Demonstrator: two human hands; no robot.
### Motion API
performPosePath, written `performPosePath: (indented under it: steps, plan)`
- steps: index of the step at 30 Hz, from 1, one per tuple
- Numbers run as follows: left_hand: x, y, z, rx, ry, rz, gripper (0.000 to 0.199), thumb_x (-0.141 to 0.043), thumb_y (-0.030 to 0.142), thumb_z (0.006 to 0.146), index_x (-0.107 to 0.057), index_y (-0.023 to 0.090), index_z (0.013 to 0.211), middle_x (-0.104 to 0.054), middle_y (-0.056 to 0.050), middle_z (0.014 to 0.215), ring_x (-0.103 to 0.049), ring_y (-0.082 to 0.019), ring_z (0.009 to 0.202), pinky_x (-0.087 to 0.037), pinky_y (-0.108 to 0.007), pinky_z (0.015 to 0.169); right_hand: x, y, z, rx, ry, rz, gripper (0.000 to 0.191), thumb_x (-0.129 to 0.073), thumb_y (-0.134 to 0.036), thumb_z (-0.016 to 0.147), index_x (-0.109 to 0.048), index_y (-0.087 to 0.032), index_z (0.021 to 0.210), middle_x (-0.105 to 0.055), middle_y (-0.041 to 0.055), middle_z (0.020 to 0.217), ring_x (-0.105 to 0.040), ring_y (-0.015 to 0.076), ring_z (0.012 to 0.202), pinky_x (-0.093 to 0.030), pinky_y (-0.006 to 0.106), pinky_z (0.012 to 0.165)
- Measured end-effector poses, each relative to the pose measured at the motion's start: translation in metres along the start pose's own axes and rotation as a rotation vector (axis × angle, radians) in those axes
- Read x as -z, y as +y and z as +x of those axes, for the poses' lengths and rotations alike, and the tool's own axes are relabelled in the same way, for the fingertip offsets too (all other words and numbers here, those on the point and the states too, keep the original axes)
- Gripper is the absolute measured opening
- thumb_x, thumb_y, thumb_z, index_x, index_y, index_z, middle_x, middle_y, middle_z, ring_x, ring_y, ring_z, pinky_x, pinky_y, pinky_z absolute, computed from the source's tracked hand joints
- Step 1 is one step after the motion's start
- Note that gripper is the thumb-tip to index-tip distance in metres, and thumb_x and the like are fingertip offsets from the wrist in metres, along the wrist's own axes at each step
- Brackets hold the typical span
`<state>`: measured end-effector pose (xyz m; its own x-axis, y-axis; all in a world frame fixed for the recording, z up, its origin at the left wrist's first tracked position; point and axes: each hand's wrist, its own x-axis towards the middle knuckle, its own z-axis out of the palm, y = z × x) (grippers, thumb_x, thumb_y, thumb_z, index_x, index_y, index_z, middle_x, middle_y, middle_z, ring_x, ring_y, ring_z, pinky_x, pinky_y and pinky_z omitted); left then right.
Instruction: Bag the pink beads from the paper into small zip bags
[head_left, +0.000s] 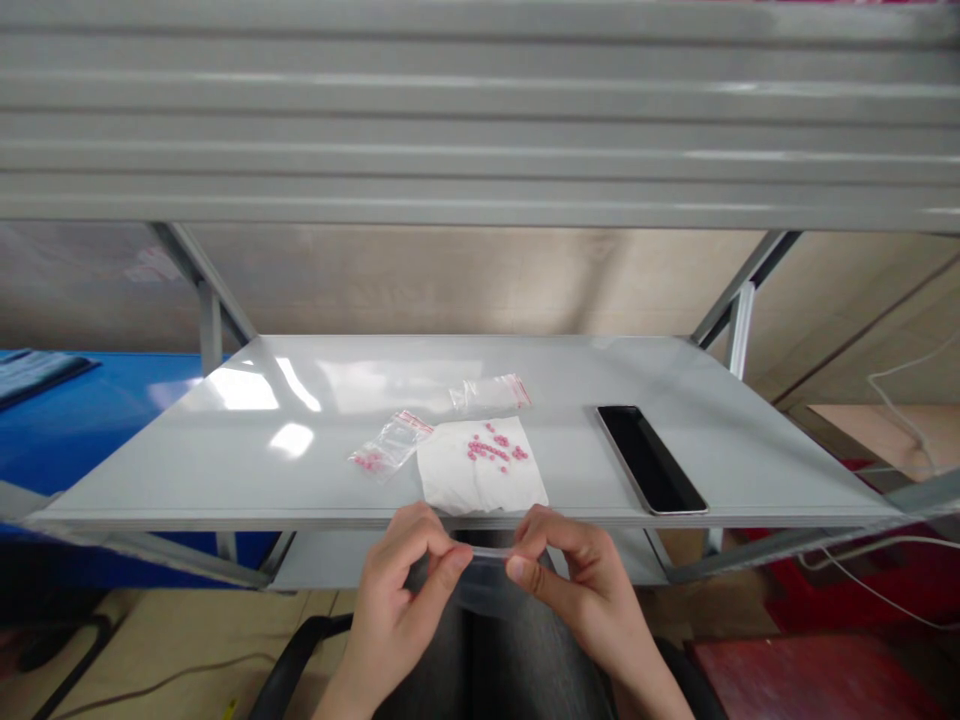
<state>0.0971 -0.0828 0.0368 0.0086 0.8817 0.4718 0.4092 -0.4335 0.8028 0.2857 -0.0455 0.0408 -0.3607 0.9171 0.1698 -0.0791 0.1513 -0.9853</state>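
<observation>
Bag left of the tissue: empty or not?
Not empty: pink pieces show through one end of the bag; the rest looks clear.

Bright glare whitens the left of the glossy tabletop (202, 470); outer edges look stretched.

Likely workshop: metal-framed workbench (574, 440)

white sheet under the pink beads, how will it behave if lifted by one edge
The white sheet looks thin and soft, with uneven edges, so it would probably sag. That thinness suggests it is light for its size. The pink beads look small, rounded and loose on it, so they may well roll off.
</observation>
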Motion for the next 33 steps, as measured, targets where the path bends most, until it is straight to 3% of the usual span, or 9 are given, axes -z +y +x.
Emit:
performPosePath:
  steps: [3, 6, 9, 11, 13, 15, 20, 27, 33]
  plan:
    - [0.004, 0.0, 0.0, -0.008, -0.01, 0.003, 0.029, -0.054, 0.017, 0.095, -0.042, 0.021, 0.069, -0.044, 0.003, 0.068, -0.046, -0.014, 0.067, -0.037, -0.026, 0.064, 0.003, -0.003, 0.0, 0.042, -0.024, -0.053, 0.022, -0.071, -0.026, 0.083, -0.067, -0.018, 0.062, -0.061, 0.0006, 0.065, -0.056, 0.0152, 0.066, -0.041, 0.026, 0.065]
    - [0.011, 0.002, 0.0, -0.041, -0.094, 0.02, 0.026, -0.053, 0.02, 0.096, -0.046, 0.021, 0.07, -0.047, 0.003, 0.069, -0.049, -0.015, 0.069, -0.038, -0.028, 0.068, 0.002, -0.004, -0.003, 0.053, -0.022, -0.113, 0.023, -0.069, -0.022, 0.082, -0.066, -0.017, 0.06, -0.062, 0.0014, 0.065, -0.056, 0.0149, 0.064, -0.041, 0.026, 0.062]
    - [0.019, 0.007, -0.001, -0.047, -0.247, 0.056, 0.008, -0.06, 0.03, 0.091, -0.06, 0.022, 0.094, -0.059, -0.001, 0.084, -0.056, -0.02, 0.081, -0.044, -0.032, 0.074, -0.003, -0.004, -0.008, 0.065, -0.049, -0.223, 0.022, -0.066, -0.017, 0.082, -0.066, -0.017, 0.059, -0.062, 0.0017, 0.062, -0.057, 0.0158, 0.065, -0.04, 0.026, 0.062]
    - [0.021, 0.011, -0.001, -0.051, -0.321, 0.125, 0.02, -0.066, 0.03, 0.088, -0.061, 0.023, 0.106, -0.064, -0.003, 0.093, -0.059, -0.021, 0.088, -0.046, -0.032, 0.077, -0.01, -0.003, -0.011, 0.076, -0.067, -0.298, 0.022, -0.065, -0.014, 0.081, -0.065, -0.017, 0.059, -0.062, 0.0017, 0.061, -0.058, 0.0162, 0.065, -0.039, 0.026, 0.062]
    - [0.021, 0.015, -0.001, -0.084, -0.359, 0.225, 0.006, -0.065, 0.022, 0.089, -0.061, 0.023, 0.094, -0.064, -0.002, 0.087, -0.06, -0.02, 0.085, -0.046, -0.031, 0.076, -0.016, -0.003, -0.014, 0.09, -0.06, -0.346, 0.022, -0.064, -0.013, 0.081, -0.064, -0.018, 0.06, -0.062, 0.0016, 0.062, -0.058, 0.0162, 0.064, -0.038, 0.026, 0.061]
    - [0.02, 0.017, -0.001, -0.14, -0.375, 0.317, 0.015, -0.057, 0.014, 0.093, -0.057, 0.021, 0.079, -0.061, 0.0, 0.076, -0.058, -0.017, 0.076, -0.044, -0.031, 0.074, -0.021, -0.003, -0.016, 0.11, -0.061, -0.365, 0.023, -0.064, -0.014, 0.082, -0.063, -0.018, 0.059, -0.062, 0.0015, 0.061, -0.057, 0.0164, 0.064, -0.038, 0.026, 0.06]
    - [0.021, 0.02, -0.004, -0.256, -0.325, 0.445, 0.029, -0.043, 0.004, 0.091, -0.047, 0.019, 0.066, -0.053, 0.0, 0.065, -0.051, -0.017, 0.066, -0.041, -0.033, 0.068, -0.026, -0.006, -0.018, 0.176, -0.094, -0.378, 0.026, -0.063, -0.019, 0.084, -0.061, -0.019, 0.058, -0.058, 0.0011, 0.06, -0.055, 0.0168, 0.064, -0.035, 0.028, 0.059]
    - [0.028, 0.015, -0.007, -0.296, -0.246, 0.333, 0.02, -0.06, 0.008, 0.091, -0.058, 0.022, 0.076, -0.061, 0.003, 0.066, -0.056, -0.014, 0.064, -0.043, -0.028, 0.065, -0.019, -0.009, -0.02, 0.255, -0.123, -0.458, 0.024, -0.065, -0.022, 0.086, -0.065, -0.018, 0.062, -0.056, 0.0012, 0.059, -0.054, 0.017, 0.064, -0.036, 0.028, 0.06]
    - [0.031, 0.011, -0.011, -0.337, -0.185, 0.42, 0.025, -0.053, 0.002, 0.09, -0.059, 0.022, 0.077, -0.062, 0.005, 0.064, -0.058, -0.012, 0.058, -0.047, -0.033, 0.081, -0.011, -0.013, -0.021, 0.209, -0.191, -0.515, 0.015, -0.064, -0.015, 0.086, -0.076, -0.021, 0.079, -0.064, 0.0042, 0.072, -0.061, 0.0191, 0.073, -0.045, 0.028, 0.066]
